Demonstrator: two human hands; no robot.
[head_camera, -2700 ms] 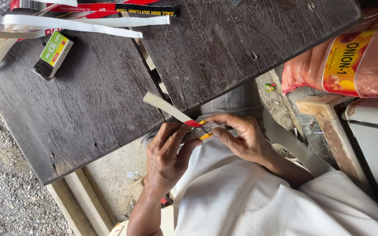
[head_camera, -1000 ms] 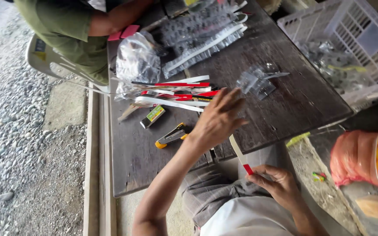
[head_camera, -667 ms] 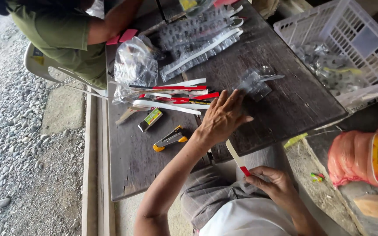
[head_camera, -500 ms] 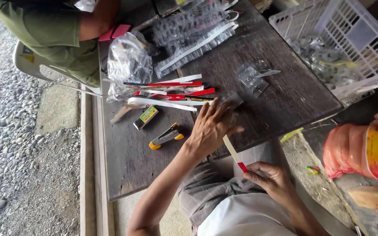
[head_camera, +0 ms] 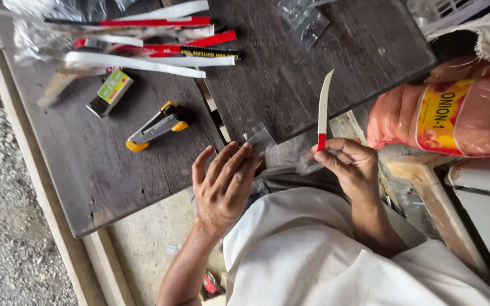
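Left hand [head_camera: 222, 187]: fingers loosely spread, tips on a small clear sleeve [head_camera: 261, 139] at the counter [head_camera: 143, 170] edge.
Right hand [head_camera: 350, 164]: pinching the red end of a white knife [head_camera: 323, 110], blade pointing up and away.
Knife: bare, just right of the sleeve, not inside it.
Progress: judged early; sleeve and knife both in hand, but apart.
Beyond the left hand: stapler [head_camera: 155, 126], staple box [head_camera: 110, 92], pile of knives [head_camera: 154, 48].
Right of the right hand: orange sack [head_camera: 460, 113].

light: soft, even daylight | shadows: faint | glare: none | focus: sharp, slight edge blur
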